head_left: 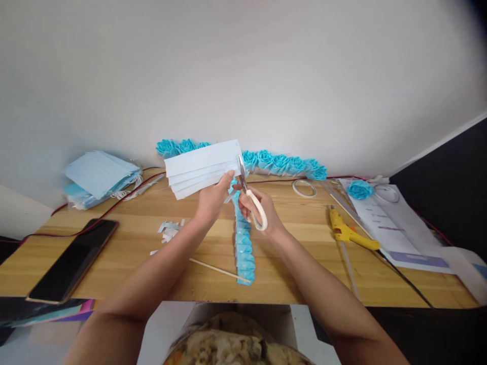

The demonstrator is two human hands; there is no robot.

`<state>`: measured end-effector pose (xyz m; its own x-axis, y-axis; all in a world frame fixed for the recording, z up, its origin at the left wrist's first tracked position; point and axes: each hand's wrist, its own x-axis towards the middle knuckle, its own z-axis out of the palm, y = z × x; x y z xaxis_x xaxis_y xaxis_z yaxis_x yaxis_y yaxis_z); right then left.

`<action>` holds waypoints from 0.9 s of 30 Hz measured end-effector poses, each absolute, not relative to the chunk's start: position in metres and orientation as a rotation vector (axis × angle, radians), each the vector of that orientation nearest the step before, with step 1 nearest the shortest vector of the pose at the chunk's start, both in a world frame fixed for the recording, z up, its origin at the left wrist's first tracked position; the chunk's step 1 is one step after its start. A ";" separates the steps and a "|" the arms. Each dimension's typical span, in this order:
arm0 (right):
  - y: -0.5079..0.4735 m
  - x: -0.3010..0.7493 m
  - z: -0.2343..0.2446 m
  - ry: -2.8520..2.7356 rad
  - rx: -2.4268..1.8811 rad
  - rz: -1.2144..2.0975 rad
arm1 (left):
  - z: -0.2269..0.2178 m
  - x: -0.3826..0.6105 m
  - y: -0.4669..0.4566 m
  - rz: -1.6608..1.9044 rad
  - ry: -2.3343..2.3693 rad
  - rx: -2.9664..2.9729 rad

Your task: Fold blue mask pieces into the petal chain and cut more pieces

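The pale blue mask (201, 167) was up in the air over the rear half of the desk (308, 223), its pleats layered. The left hand (213, 200) was pinched on its lower right part, thumb on top. The right hand (268, 203) was closed around the scissors (251, 195), blades pointing up at the mask's right end; whether they straddled it I couldn't tell.

The left thumb was near the blades — a careless squeeze might nick it, and a loose pinch could make the cut wander. Beneath, a folded blue strip (244, 248) ran toward the front edge; a dropped elbow might crush it or knock the thin stick (216, 269) across it. Toward the right, the glue gun (348, 230) trailed its cable (405, 277) to the front edge — a snag there could drag it off.
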<state>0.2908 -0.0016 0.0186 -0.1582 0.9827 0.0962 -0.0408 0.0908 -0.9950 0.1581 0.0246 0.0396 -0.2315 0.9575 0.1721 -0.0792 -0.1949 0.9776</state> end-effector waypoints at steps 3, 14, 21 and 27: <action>-0.001 0.291 0.018 -1.331 -1.032 1.275 | 0.040 0.158 0.024 1.560 1.217 1.148; -0.001 0.290 0.016 -1.279 -1.035 1.313 | 0.037 0.157 0.027 1.580 1.193 1.150; 0.001 0.291 0.012 -1.254 -1.023 1.324 | 0.033 0.157 0.029 1.609 1.110 1.167; 0.000 0.288 0.008 -1.255 -1.027 1.329 | 0.022 0.155 0.040 1.695 0.969 1.126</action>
